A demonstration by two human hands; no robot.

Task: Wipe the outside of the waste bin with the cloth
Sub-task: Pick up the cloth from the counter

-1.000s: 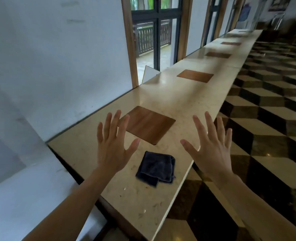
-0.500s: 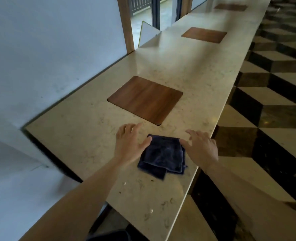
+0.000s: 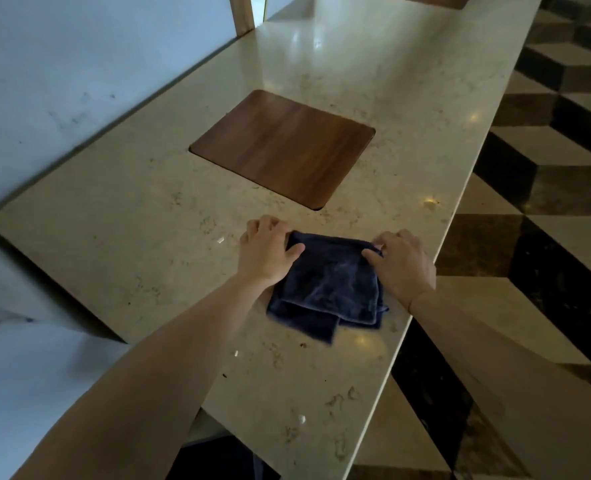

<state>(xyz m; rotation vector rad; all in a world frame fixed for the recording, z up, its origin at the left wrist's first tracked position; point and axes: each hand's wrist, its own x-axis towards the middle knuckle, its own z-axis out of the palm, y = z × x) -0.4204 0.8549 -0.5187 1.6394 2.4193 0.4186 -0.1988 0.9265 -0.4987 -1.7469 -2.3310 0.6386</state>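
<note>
Counter [image 3: 148,237]: cloth [image 3: 328,285] pinched between left hand [image 3: 264,252], right hand [image 3: 403,263]

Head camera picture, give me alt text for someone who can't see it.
Two bare hands, left hand and right hand, pinch the far corners of a folded dark blue cloth lying on a pale stone counter. A square wooden panel sits just beyond; a checkered floor lies right.

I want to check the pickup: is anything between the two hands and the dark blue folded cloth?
Nothing visible: the left hand and right hand already pinch the far corners of the dark blue folded cloth on the beige stone counter.
</note>
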